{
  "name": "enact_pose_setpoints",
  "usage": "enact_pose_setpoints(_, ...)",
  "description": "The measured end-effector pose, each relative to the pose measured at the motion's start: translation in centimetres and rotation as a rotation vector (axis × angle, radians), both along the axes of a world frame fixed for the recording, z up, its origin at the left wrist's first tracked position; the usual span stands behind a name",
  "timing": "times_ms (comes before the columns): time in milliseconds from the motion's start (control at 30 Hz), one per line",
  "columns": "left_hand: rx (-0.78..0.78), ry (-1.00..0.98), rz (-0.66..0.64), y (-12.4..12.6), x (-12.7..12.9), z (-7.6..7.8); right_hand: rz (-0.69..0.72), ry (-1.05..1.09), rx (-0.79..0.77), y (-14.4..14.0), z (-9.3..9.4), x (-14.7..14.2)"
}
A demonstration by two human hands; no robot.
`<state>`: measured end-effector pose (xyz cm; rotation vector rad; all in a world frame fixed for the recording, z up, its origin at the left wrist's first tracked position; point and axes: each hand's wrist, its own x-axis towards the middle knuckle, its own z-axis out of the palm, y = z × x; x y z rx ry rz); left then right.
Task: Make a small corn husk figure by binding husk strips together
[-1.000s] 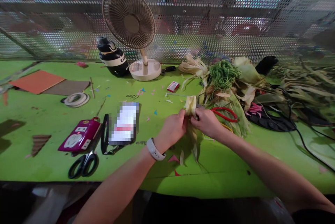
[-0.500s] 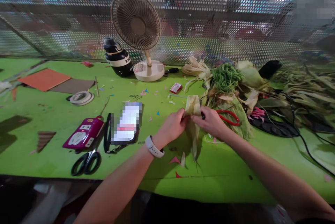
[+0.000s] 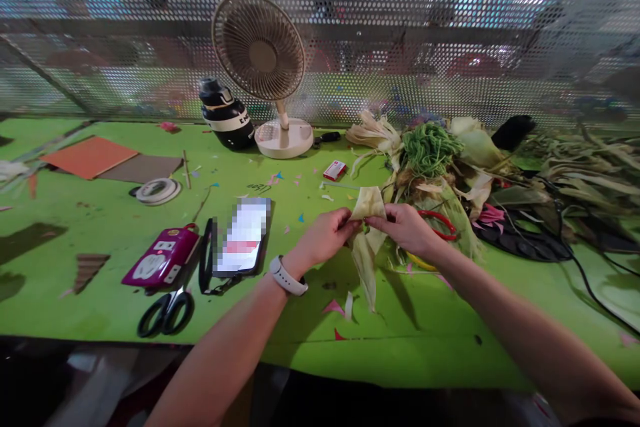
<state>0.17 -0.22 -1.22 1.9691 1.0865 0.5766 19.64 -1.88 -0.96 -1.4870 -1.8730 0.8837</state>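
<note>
While a green table [image 3: 100,240] filled most of the view, a perforated metal screen [image 3: 380,34] stood along its far edge, from nine o'clock round to three o'clock. Toward two o'clock lay a big heap of corn husks [image 3: 450,167] with a tangle of green string [image 3: 430,144] on top, and red-handled pliers [image 3: 440,222] rested against its near side. At twelve o'clock stood a small desk fan [image 3: 260,54], with a black-and-white bottle [image 3: 225,114] tipped over just to its left. An orange sheet [image 3: 90,156] lay at ten o'clock beside a grey one, and a roll of tape [image 3: 157,190] sat near them. Closer in, at eight o'clock, were a magenta power strip [image 3: 160,257], a phone [image 3: 243,237] just to its right, and black scissors [image 3: 167,312] below both. A little red box [image 3: 335,170] lay between the fan and the husk heap. At the centre, the left hand [image 3: 325,235], with a white watch [image 3: 286,276] on its wrist, and the right hand [image 3: 407,227] met over the table, each pinching one side of a pale corn husk [image 3: 367,240]. Both were clenched on it with fingertips; the upper part stood folded above the fingers, and the longer strip hung down to the tabletop, toward six o'clock. Bits of coloured paper [image 3: 333,307] were scattered around it.
</note>
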Motion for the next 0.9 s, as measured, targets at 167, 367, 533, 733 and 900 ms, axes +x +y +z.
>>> enact_pose_setpoints(167, -0.011, -0.035, 0.047, -0.15, 0.07, 0.05, 0.002, 0.0, -0.044, -0.21, 0.29, -0.12)
enact_pose_setpoints(367, -0.034, -0.199, 0.028, -0.41, 0.44, -0.29, 0.077, -0.009, -0.04, -0.58, 0.38, -0.53)
enact_pose_setpoints(533, 0.038, -0.109, 0.052, -0.2, 0.05, 0.21, 0.125, -0.015, -0.03, -0.44, 0.44, -0.19)
enact_pose_setpoints(733, 0.05, -0.072, -0.043, 0.2, -0.51, 0.35, 0.101, -0.002, -0.071, -0.37, 0.75, 0.08)
enact_pose_setpoints(900, 0.064, -0.116, -0.059, 0.11, -0.24, 0.09, 0.124, 0.238, -0.067, -0.27, 0.71, -0.35)
